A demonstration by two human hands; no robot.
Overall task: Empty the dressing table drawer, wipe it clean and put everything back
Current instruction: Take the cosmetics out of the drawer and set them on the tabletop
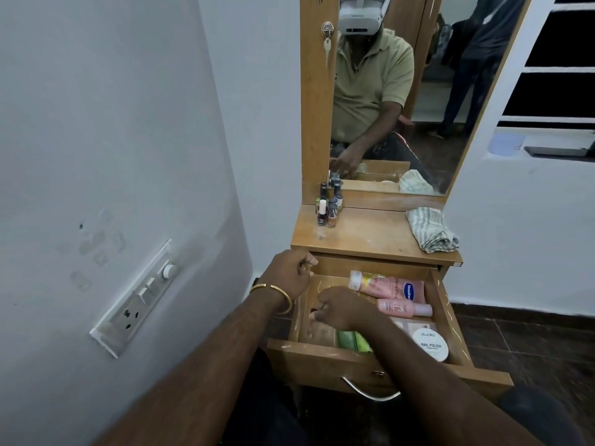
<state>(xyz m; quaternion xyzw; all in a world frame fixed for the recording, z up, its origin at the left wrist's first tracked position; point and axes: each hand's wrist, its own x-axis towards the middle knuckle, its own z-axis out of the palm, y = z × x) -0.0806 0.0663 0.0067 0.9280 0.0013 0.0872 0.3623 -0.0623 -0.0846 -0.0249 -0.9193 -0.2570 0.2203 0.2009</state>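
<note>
The wooden drawer [322, 360] of the dressing table stands pulled out. Inside lie a pink Vaseline bottle [391, 286], a smaller pink bottle [407, 309], a white round nail polish remover tub [430, 345], a green packet [353, 341] and some flat sachets [417, 325]. My right hand [341, 309] reaches into the drawer's left part with its fingers curled down; what they touch is hidden. My left hand [289, 272], with a gold bangle on the wrist, is a closed fist at the drawer's back left corner, just under the tabletop edge.
Several nail polish bottles [328, 210] stand at the tabletop's back left, and a folded striped cloth [431, 231] lies at its right. A mirror [402, 91] rises behind. A switch panel [135, 300] is on the left wall. A metal handle [370, 392] juts from the drawer front.
</note>
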